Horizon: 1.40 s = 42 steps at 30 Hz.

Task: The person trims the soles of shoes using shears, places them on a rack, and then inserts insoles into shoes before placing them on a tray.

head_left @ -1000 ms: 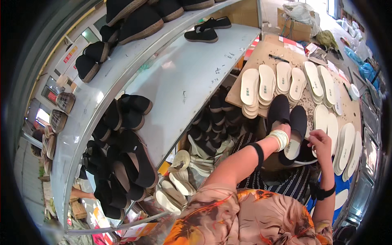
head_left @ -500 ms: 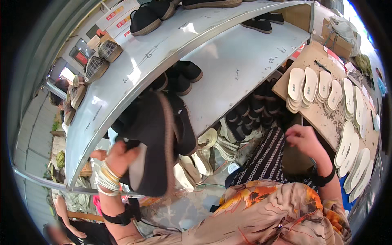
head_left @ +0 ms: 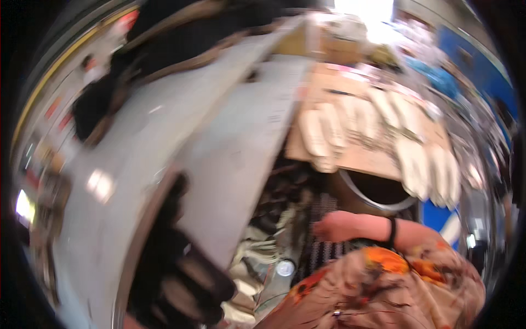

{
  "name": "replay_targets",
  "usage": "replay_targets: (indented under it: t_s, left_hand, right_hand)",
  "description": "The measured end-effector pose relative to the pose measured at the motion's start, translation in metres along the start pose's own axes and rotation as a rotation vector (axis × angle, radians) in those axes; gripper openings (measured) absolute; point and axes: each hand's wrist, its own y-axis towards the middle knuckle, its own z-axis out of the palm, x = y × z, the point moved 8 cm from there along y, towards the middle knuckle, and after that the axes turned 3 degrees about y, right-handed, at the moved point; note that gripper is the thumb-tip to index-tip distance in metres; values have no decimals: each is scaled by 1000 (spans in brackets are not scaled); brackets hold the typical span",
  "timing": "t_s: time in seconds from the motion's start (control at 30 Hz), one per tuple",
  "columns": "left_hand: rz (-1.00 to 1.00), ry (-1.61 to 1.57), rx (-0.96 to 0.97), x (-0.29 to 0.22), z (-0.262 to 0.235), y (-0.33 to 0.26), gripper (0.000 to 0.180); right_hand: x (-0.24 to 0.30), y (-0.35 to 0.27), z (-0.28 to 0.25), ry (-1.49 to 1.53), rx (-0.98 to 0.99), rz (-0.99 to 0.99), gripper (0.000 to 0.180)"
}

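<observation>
The whole view is smeared by motion. My right hand is in front of my body, near a dark patterned cloth; its fingers are too blurred to read, and no held thing shows. Only a small skin-coloured patch at the lower left edge may belong to my left hand; its fingers are hidden. Beside that patch, several black shoes lie bunched at the lower shelf. Pale insoles are below, right of those shoes.
More black shoes stand on the upper shelf. At right, a brown board bears several rows of cream insoles. Under it is a dark opening with a curved pale rim. A round white lid-like thing is below.
The view has swung to the right, so shelves and board appear farther left. My left hand, earlier at a black shoe, has almost left the picture. My right arm now lies bent across my front.
</observation>
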Motion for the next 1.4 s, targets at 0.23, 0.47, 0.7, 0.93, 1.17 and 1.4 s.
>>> replay_targets:
  t_s: [0.23, 0.47, 0.7, 0.93, 1.17, 1.4]
  left_hand:
    - [377, 31, 229, -107, 32, 86, 34]
    - [1033, -369, 1197, -449, 97, -50, 32]
    - [1461, -57, 526, -632, 308, -25, 34]
    - [1692, 74, 805, -716, 392, -106, 37]
    - [1594, -77, 706, -702, 367, -80, 33]
    - [1150, -707, 1094, -663, 335, -23, 32]
  right_hand:
    - [-31, -33, -16, 29, 92, 197, 28]
    - [-109, -205, -60, 331, -179, 424, 34]
    - [-196, -618, -55, 131, -1383, 1349, 39]
    - [-122, -798, 90, 668, -1342, 2274, 72]
    - [-156, -815, 74, -149, -1109, 2267, 47]
    - [-76, -623, -85, -104, -1751, 1610, 39]
